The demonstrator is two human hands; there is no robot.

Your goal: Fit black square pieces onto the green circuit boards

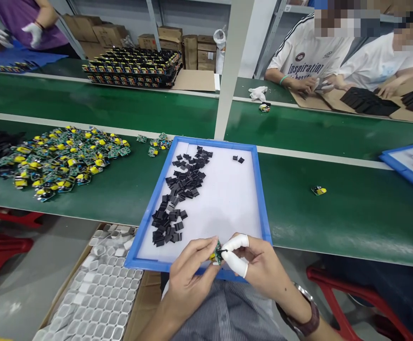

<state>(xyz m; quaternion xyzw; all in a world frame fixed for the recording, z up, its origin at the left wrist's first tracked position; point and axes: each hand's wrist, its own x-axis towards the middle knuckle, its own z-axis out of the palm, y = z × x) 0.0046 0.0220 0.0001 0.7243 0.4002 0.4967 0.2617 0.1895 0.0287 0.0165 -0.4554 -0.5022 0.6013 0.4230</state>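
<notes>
Down to close work here, just over the near end of the blue-rimmed tray (260, 189). Gripping a small circuit board (217, 254) in the left hand (194, 270), bare-fingered and closed up on it, with a glimpse of yellow on the board's left side. Meeting it from the right with the right hand (259, 259): pinching a thin black piece (224, 250) between thumb and forefinger, nearly closed, in white finger covers (236, 242).

Looks like the fitting step, black piece to board, and probably partway through. Hard to tell whether properly seated or merely touching: too small, too well covered to call.

Calls, at a guess, for holding the board steady, lining up square and pressing lightly, without any twist. Could easily slip if pinched off-centre.

No shortage of parts, mind! Note the loose heap of black pieces (187, 182) along the tray's left side, and two stray pieces (241, 160) near the far right corner. Look left along the green table (298, 222) for a broad pile of boards (71, 161), yellow showing all over, then right for a lone board (319, 190), well apart.
</notes>
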